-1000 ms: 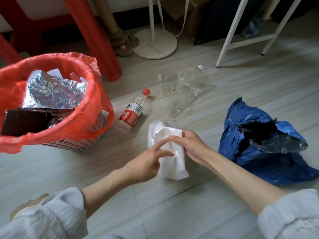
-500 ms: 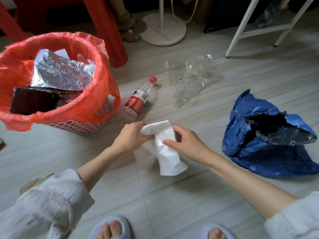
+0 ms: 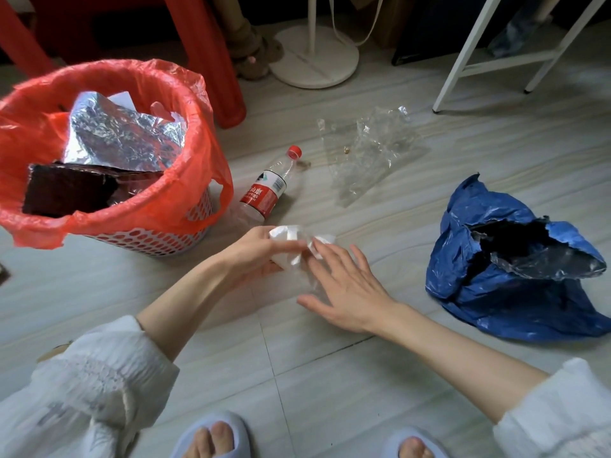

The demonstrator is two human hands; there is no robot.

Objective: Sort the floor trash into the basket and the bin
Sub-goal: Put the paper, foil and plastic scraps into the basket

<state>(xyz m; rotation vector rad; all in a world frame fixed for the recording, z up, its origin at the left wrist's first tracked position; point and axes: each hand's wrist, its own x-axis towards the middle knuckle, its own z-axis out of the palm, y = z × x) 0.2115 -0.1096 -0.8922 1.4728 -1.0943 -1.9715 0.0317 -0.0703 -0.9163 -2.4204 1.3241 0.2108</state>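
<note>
White crumpled bag (image 3: pixel 291 241) sits gripped in left hand (image 3: pixel 256 251); right hand (image 3: pixel 344 289) spreads flat, fingers straight.

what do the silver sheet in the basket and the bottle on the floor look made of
Silver sheet: looks like aluminium foil, shiny and finely creased, though metallised plastic is possible. Bottle: clear thin plastic, see-through walls, with a red cap and glossy red label.

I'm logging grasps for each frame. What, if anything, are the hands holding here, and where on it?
The left hand grips the crumpled white wrapper round its near-left side. The right hand is spread open, fingertips at most touching it.
</note>
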